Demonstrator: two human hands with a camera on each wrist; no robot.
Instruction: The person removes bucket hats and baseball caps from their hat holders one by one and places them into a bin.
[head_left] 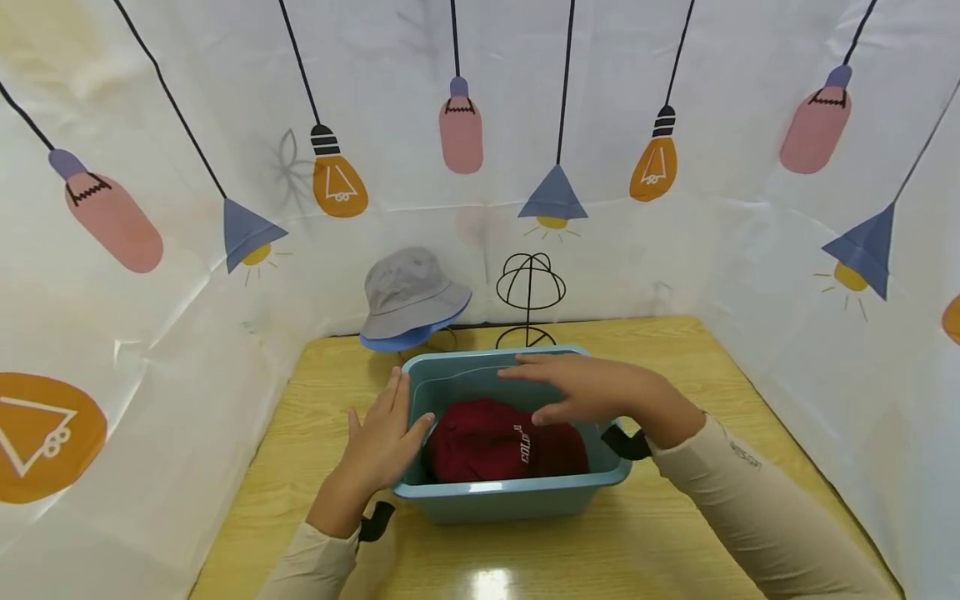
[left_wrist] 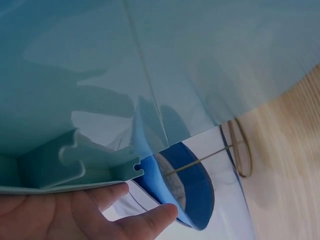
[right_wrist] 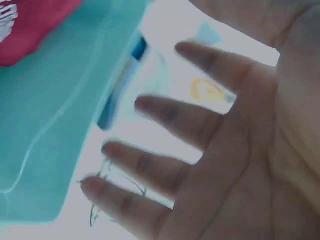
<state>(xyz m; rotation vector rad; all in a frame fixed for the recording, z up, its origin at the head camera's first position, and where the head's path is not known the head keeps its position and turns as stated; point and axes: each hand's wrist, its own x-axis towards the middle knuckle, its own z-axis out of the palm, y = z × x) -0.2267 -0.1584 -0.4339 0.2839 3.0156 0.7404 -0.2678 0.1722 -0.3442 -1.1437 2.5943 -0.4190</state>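
Note:
A blue-green plastic bin (head_left: 510, 504) stands on the table with a dark red cap (head_left: 480, 437) inside it. White lettering runs across the cap's front. My left hand (head_left: 381, 442) rests at the bin's left rim with its fingers straight; in the left wrist view, fingers (left_wrist: 150, 220) lie right at the rim's underside. Over the bin's right part my right hand (head_left: 581, 385) hovers with fingers spread and nothing in it. The right wrist view shows its bare palm (right_wrist: 220, 165) beside the bin wall.
Behind the bin at the left, a grey bucket hat (head_left: 408, 292) with a blue underside sits on a wire stand. A black wire hat stand (head_left: 529, 296) is at the back middle. White cloth printed with hanging lamps surrounds the wooden table (head_left: 675, 533).

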